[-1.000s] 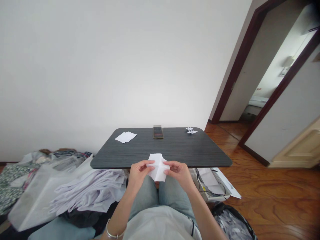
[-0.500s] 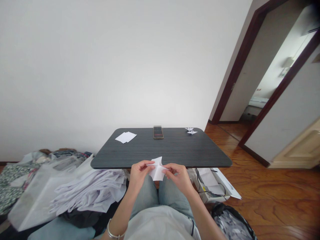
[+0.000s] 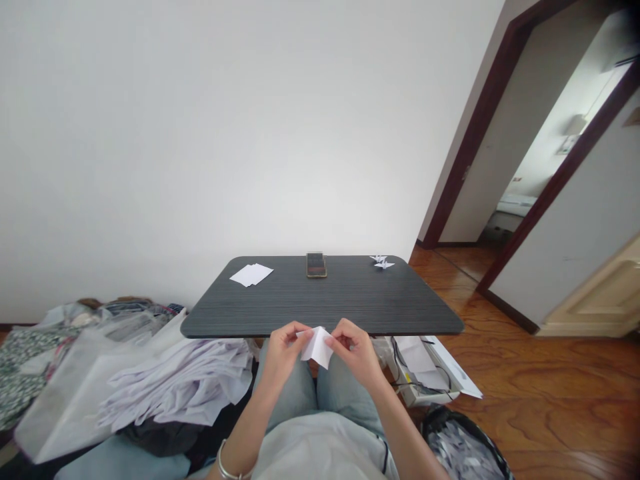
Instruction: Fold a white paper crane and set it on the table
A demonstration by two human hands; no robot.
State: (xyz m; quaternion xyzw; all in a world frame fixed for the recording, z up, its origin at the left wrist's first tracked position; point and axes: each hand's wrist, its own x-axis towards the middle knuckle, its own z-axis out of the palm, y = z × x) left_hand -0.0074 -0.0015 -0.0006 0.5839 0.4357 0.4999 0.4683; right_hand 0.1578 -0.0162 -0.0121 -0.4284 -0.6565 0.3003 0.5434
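Between my hands, just in front of the table's near edge and above my lap, is a creased white sheet of paper (image 3: 317, 348). My left hand (image 3: 289, 343) pinches its left side between thumb and fingers. On the opposite side, my right hand (image 3: 350, 341) grips the paper the same way. The sheet bends along its creases, its middle raised and its lower edge hanging down. Fingers cover both side edges. On the dark table (image 3: 320, 303) lie a stack of white paper sheets (image 3: 251, 274) at the left and two folded paper cranes (image 3: 384, 264) at the far right.
A phone (image 3: 316, 265) lies at the table's back middle. Piled clothes (image 3: 185, 380) are on the left. Below the table's right side sit an open box with cables (image 3: 425, 373) and a black-lined bin of paper scraps (image 3: 463, 447). A white wall stands behind.
The paper has gone from spread fairly flat with a corner pointing up to bent over along its creases. Both hands have shifted slightly, the right one with its knuckles higher.
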